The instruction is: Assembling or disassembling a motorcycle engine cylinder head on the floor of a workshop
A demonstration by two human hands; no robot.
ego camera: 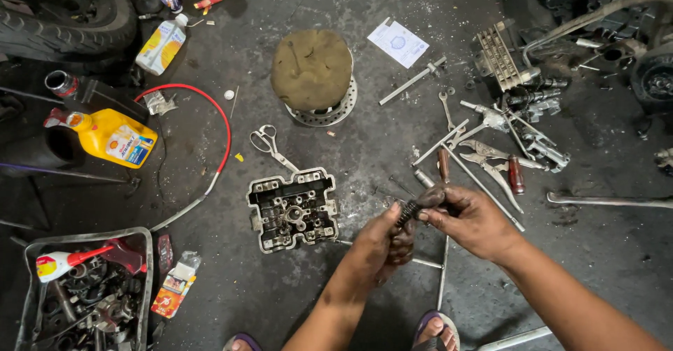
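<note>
Fingertips of the left hand (388, 242) and right hand (471, 219) pinch opposite ends of a small dark coil spring (408, 213), held in the air just right of the cylinder head (293, 208) on the floor. Beyond the spring, well right of the cylinder head, lie pliers (499, 160), a wrench (446, 109) and steel rods. Scissors (270, 143) lie just above the cylinder head; a yellow oil bottle (112, 136) lies far left.
</note>
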